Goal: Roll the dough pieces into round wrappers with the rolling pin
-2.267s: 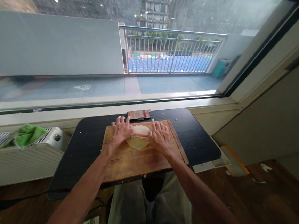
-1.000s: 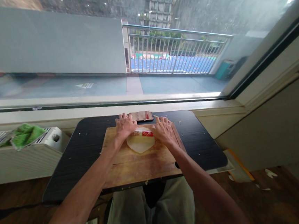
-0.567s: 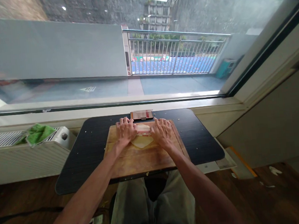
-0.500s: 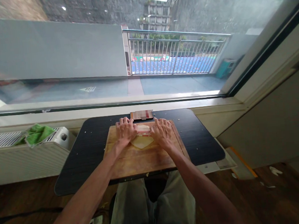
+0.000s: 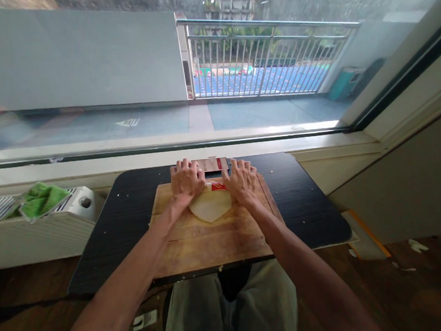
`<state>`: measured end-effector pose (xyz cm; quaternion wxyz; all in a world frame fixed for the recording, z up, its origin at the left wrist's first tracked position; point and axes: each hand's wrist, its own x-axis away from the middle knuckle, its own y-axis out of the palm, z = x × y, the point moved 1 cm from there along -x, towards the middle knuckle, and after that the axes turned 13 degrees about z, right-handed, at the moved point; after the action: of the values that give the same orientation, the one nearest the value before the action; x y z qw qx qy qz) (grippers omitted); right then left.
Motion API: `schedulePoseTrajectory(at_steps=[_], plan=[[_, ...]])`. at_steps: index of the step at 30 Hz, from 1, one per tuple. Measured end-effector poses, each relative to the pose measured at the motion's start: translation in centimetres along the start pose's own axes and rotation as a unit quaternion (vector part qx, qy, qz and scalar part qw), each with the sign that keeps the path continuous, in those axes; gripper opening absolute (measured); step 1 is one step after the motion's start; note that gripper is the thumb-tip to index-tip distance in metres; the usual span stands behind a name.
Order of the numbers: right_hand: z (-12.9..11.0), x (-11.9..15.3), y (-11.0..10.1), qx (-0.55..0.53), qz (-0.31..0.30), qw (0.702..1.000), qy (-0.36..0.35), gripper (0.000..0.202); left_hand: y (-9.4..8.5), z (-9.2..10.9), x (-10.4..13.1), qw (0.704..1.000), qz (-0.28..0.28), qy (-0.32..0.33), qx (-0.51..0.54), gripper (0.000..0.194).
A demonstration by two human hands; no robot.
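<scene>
A pale, flat sheet like dough (image 5: 211, 207) lies on the wooden board (image 5: 212, 248), its near edge slightly pointed. At the sheet's far edge, a red-and-white printed bar (image 5: 218, 186) shows between my hands. My left hand (image 5: 186, 178) is curled over the bar's left end. Its right end is under my right hand (image 5: 241, 178), whose fingers are also bent. Both palms hide the ends of the bar. Just beyond the board, between my hands, lies a phone (image 5: 215, 164) with a lit screen.
The board rests on a black table (image 5: 305, 204) with small pale crumbs. A window sill (image 5: 146, 160) runs behind it. To the left, a green cloth (image 5: 44, 200) lies on a white radiator (image 5: 30, 239). My legs (image 5: 229, 309) are under the table's near edge.
Both hands have moved forward on the board, toward the phone, and more of the pale sheet shows. The printed bar shows a different part of its label. The camera view has tilted down slightly.
</scene>
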<state>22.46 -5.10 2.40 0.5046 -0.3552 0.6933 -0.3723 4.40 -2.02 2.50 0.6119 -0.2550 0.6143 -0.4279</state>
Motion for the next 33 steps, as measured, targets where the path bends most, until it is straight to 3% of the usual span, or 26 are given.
schedulePoseTrajectory(at_steps=[4, 10, 16, 22, 27, 33], plan=[[-0.3, -1.4, 0.2, -0.015, -0.015, 1.000, 0.012, 0.052, 0.9, 0.1, -1.0, 1.000, -0.001, 0.001, 0.006, 0.045], [-0.1, -3.1, 0.8, -0.031, -0.027, 0.999, 0.026, 0.052, 1.6, 0.1, -2.7, 0.999, -0.048, -0.016, 0.012, 0.046], [0.0, -3.3, 1.3, -0.022, -0.039, 0.999, 0.032, 0.054, 1.7, 0.2, -2.7, 0.997, -0.064, -0.035, 0.000, 0.046], [0.0, -2.1, 1.1, -0.003, -0.038, 0.998, 0.043, 0.055, 2.0, 0.4, -1.5, 0.995, -0.062, -0.074, -0.011, 0.049], [0.0, 0.1, 0.5, 0.006, -0.019, 1.000, 0.021, 0.056, 1.0, 0.9, 0.8, 0.995, -0.052, -0.086, -0.004, 0.059], [0.6, 3.6, 0.8, 0.017, 0.009, 1.000, -0.002, 0.059, -0.3, 1.0, 4.2, 0.996, -0.029, -0.084, 0.009, 0.046]])
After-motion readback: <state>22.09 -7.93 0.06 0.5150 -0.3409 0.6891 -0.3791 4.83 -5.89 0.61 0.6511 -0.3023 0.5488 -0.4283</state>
